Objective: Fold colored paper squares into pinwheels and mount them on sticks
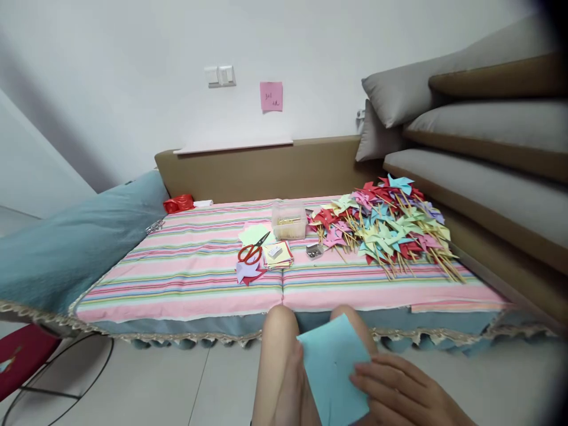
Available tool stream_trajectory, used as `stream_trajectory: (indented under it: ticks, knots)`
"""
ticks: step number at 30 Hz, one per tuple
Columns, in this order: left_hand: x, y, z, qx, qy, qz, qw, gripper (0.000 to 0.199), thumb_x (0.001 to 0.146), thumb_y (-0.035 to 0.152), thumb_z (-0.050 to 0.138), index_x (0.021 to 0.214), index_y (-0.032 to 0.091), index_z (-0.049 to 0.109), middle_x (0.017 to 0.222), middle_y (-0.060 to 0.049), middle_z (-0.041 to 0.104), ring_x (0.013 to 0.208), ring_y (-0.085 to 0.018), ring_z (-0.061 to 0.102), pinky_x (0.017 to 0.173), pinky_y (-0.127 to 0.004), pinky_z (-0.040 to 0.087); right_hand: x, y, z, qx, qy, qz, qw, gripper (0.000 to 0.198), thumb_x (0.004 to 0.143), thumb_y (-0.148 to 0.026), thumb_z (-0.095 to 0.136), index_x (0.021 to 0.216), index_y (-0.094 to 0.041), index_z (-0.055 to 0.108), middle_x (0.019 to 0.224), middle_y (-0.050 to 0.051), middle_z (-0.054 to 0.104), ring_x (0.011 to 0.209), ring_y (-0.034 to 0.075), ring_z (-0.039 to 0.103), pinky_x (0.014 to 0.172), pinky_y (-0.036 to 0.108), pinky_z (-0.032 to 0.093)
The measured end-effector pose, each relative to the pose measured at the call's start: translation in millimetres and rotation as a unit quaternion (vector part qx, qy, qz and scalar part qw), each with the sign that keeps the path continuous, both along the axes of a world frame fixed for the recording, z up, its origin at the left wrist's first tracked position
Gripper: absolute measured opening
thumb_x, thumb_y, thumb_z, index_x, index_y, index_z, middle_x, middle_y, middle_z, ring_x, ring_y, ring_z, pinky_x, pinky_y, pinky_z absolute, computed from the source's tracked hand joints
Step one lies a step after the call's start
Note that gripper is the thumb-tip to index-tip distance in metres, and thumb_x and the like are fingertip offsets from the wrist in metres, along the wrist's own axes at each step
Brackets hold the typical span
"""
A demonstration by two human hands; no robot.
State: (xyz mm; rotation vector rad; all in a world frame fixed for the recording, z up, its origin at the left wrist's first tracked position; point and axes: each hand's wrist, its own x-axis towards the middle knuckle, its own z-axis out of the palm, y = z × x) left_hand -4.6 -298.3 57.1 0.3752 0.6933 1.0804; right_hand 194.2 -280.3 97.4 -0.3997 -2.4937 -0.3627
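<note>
A sheet of light blue paper (333, 367) lies over my knees, with a small dark mark near its middle and a line or slit toward its lower end. My left hand (290, 384) grips it along the left edge, most of the fingers hidden. At the right edge, my right hand (399, 387) has its fingertips on the paper; its thumb is out of sight. Beyond my knees, on the striped cloth, lie red-handled scissors (251, 253), a stack of coloured paper squares (278, 255) and purple and red cut paper (248, 272).
A heap of paper pinwheels on sticks (386, 231) covers the right of the striped cloth (186, 260). Near the middle stand a clear plastic box (289, 220) and a small container of pins (315, 251). Grey-brown cushions (483, 171) are piled right; a red stool (24, 358) is lower left.
</note>
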Motion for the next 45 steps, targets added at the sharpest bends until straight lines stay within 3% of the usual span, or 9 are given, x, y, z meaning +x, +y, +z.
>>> stream_trajectory:
  ticks: [3,7,9,11,13,19,28,35,45]
  knots:
    - [-1.3,-7.2,13.4,0.005,0.012,0.015,1.000,0.054,0.074,0.040,0.069,0.122,0.017,0.059,0.107,-0.014,0.069,0.103,-0.033,0.063,0.092,-0.042,0.045,1.8,-15.9,-13.1,-0.010,0.023,-0.039,0.999,0.018,0.088,-0.017,0.051,0.098,-0.023,0.065,0.113,0.002,0.071,0.106,0.022,0.066,0.100,0.037,0.051]
    - [-1.8,-4.2,35.6,0.027,0.066,0.068,0.995,0.047,0.073,0.030,0.074,0.115,0.014,0.062,0.103,-0.013,0.070,0.099,-0.027,0.065,0.087,-0.035,0.048,3.9,-25.6,-14.6,-0.075,0.216,-0.099,0.968,0.019,0.084,-0.023,0.061,0.103,-0.023,0.064,0.109,0.006,0.072,0.107,0.026,0.064,0.096,0.044,0.049]
    - [-1.9,3.3,52.7,0.059,0.097,0.085,0.990,0.042,0.072,0.030,0.074,0.110,0.013,0.065,0.103,-0.012,0.071,0.097,-0.025,0.065,0.083,-0.032,0.050,1.4,-22.9,-0.4,-0.148,0.371,-0.163,0.902,0.022,0.087,-0.025,0.058,0.108,-0.024,0.063,0.111,0.008,0.069,0.109,0.025,0.061,0.095,0.044,0.048]
    - [-0.8,12.0,71.6,0.117,0.136,0.066,0.982,0.038,0.071,0.031,0.075,0.103,0.012,0.067,0.098,-0.012,0.072,0.088,-0.024,0.067,0.076,-0.030,0.051,-3.2,-16.0,19.5,-0.250,0.510,-0.220,0.793,0.021,0.088,-0.028,0.058,0.108,-0.025,0.063,0.114,0.008,0.067,0.108,0.023,0.062,0.093,0.039,0.049]
    - [2.2,18.7,87.5,0.167,0.181,0.055,0.968,0.034,0.070,0.032,0.076,0.094,0.009,0.069,0.090,-0.012,0.073,0.078,-0.021,0.067,0.070,-0.028,0.051,-8.8,-8.4,37.8,-0.384,0.566,-0.179,0.707,0.022,0.087,-0.038,0.059,0.104,-0.025,0.064,0.109,0.008,0.068,0.099,0.022,0.065,0.084,0.036,0.053]
    - [12.2,18.6,93.1,0.170,0.253,0.084,0.949,0.030,0.065,0.034,0.079,0.082,0.010,0.071,0.076,-0.007,0.072,0.063,-0.014,0.062,0.060,-0.024,0.049,-30.3,-2.3,38.9,-0.599,0.559,-0.074,0.568,0.034,0.080,-0.052,0.063,0.088,-0.019,0.068,0.079,0.005,0.069,0.066,0.016,0.062,0.062,0.026,0.051]
    - [-1.5,32.4,58.6,0.132,0.262,0.080,0.953,0.029,0.074,0.036,0.071,0.090,0.012,0.070,0.063,-0.004,0.069,0.054,-0.009,0.057,0.055,-0.019,0.043,-35.9,18.2,0.2,-0.586,0.559,-0.175,0.560,0.042,0.070,-0.043,0.074,0.050,-0.018,0.047,0.050,-0.006,0.034,0.049,0.007,0.029,0.045,0.021,0.025]
    - [2.4,43.8,40.3,0.142,0.258,0.052,0.954,0.034,0.069,0.027,0.077,0.098,0.015,0.065,0.085,-0.006,0.073,0.073,-0.015,0.065,0.067,-0.023,0.051,-37.2,29.6,-14.2,-0.614,0.531,-0.183,0.555,0.033,0.071,-0.044,0.073,0.057,-0.017,0.060,0.056,-0.002,0.050,0.053,0.011,0.043,0.049,0.023,0.036]
    - [-3.6,48.2,29.3,0.098,0.279,0.131,0.946,0.028,0.066,0.025,0.077,0.087,0.014,0.062,0.070,-0.002,0.071,0.060,-0.012,0.062,0.056,-0.020,0.047,-31.1,32.2,-23.9,-0.640,0.519,-0.164,0.542,0.029,0.078,-0.047,0.066,0.088,-0.020,0.066,0.075,0.005,0.070,0.068,0.019,0.064,0.063,0.031,0.051]
